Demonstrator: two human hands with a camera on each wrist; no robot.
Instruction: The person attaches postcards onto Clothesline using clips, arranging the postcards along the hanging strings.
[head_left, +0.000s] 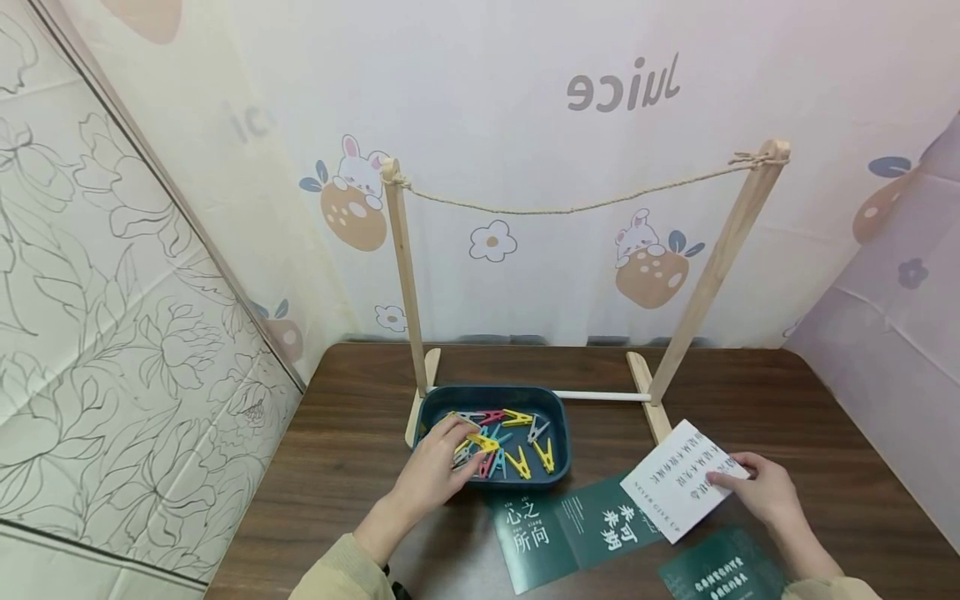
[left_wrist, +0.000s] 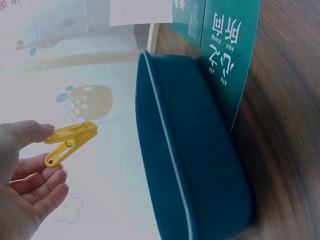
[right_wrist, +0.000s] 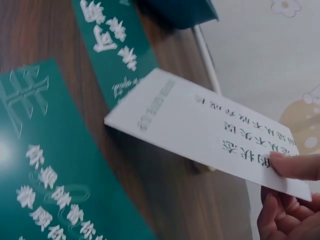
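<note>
My left hand [head_left: 435, 467] pinches a yellow clothespin [left_wrist: 72, 137] between thumb and fingers, above the dark blue bin [head_left: 557, 467]. Several clothespins in yellow, blue, pink and grey lie loose inside that bin, such as a yellow one [head_left: 518, 463] near its front. On the right, my right hand [head_left: 767, 492] grips a white card [head_left: 678, 483] printed with dark characters by its edge, thumb on top. The card is raised and tilted over the table in the right wrist view. Parts of the bin's contents are hidden behind my left hand.
A wooden frame with a left post [head_left: 405, 275] and right post [head_left: 712, 279] stands behind the bin, a slack twine [head_left: 525, 212] strung between them. Green cards [head_left: 551, 558] [right_wrist: 55, 145] with white characters lie on the brown table [head_left: 337, 417]. A patterned curtain hangs behind.
</note>
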